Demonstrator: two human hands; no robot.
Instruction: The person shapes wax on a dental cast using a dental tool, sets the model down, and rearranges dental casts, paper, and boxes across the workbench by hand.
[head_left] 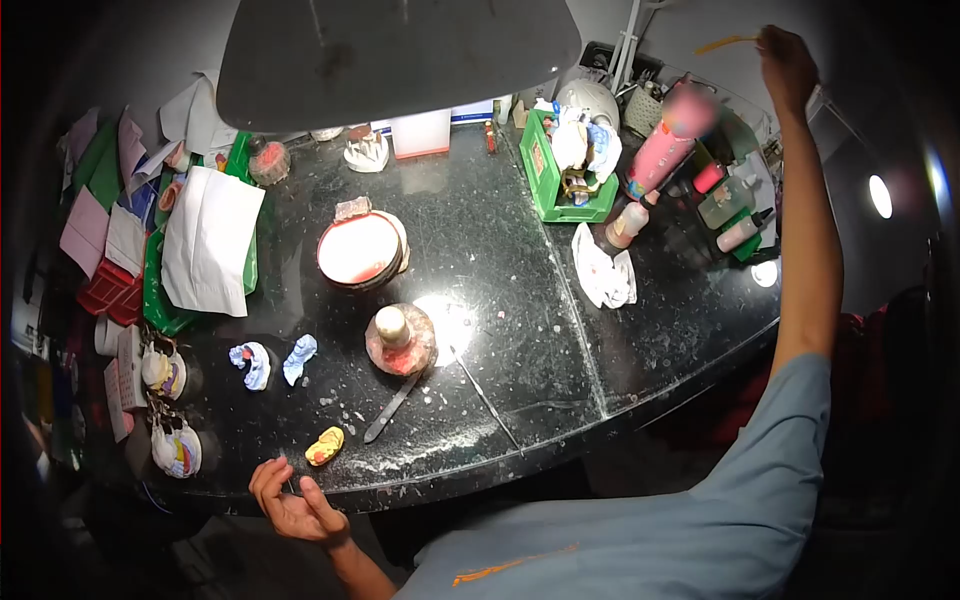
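Hands well apart across the stoppered glass jar: near-left of it, left hand with fingers loosely curled and spread, apparently gripping nothing, near a small yellow piece on the desk; far beyond it to the right, right hand pinching a thin orange strip, probably raised clear of clutter. Left of the jar, two dental models, then two pale-blue pieces, likely kept close for easy reach. Beyond-left, a paper sheet over a green tray, hiding its contents; just beyond, a white-filled bowl and, overhead, a dark hood blocking the desk's rear. Just nearer, a knife; near-right, a thin tool. Beyond-right, a filled green box and pink bottle, crowding that side.
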